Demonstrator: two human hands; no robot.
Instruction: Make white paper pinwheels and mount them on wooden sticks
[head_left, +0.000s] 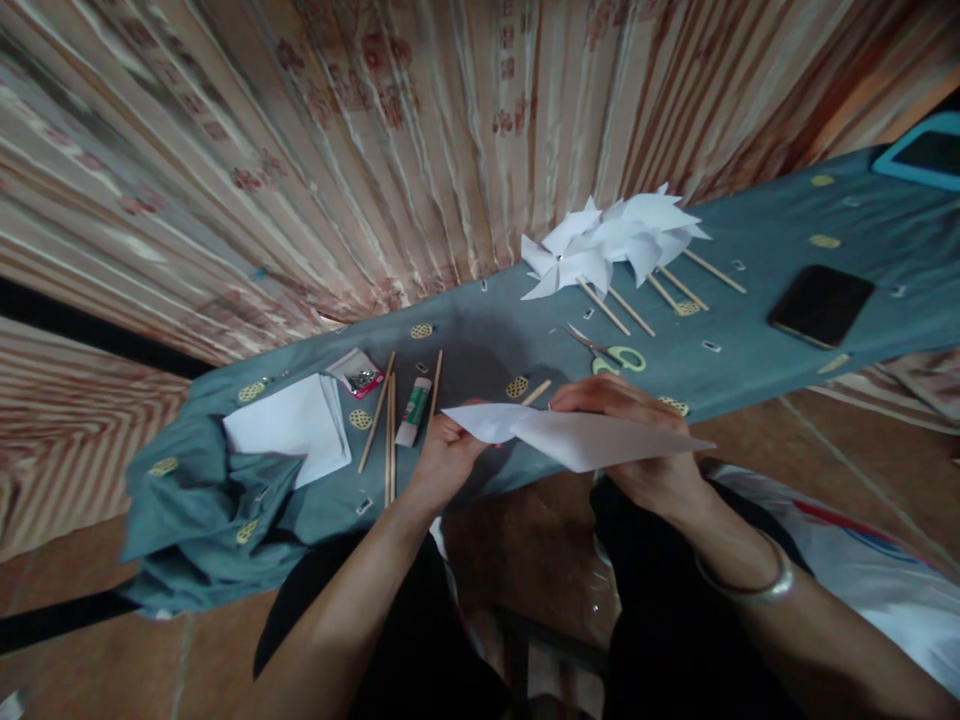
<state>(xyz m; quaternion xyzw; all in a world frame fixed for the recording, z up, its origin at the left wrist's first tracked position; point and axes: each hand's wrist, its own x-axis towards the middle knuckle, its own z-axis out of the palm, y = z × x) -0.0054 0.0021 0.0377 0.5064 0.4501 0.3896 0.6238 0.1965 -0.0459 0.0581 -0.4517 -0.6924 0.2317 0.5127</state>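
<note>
A folded sheet of white paper (585, 440) is stretched between my two hands over the table's near edge. My left hand (446, 460) grips its left end, the fingers partly hidden by the paper. My right hand (637, 410) holds the right part, thumb and fingers closed on the far side. Just beyond the paper, the end of a wooden stick (537, 392) shows; whether it is held or lying on the cloth I cannot tell. Green-handled scissors (611, 355) lie open past my right hand. A glue stick (414, 410) rests near my left hand.
Several white paper pinwheels (577, 255) on sticks lie along the back. At left are a stack of white paper (289, 425), a packet of small metal pins (356, 373) and loose wooden sticks (390, 440). A dark phone (823, 305) sits at right, before a blue-framed device (922, 150).
</note>
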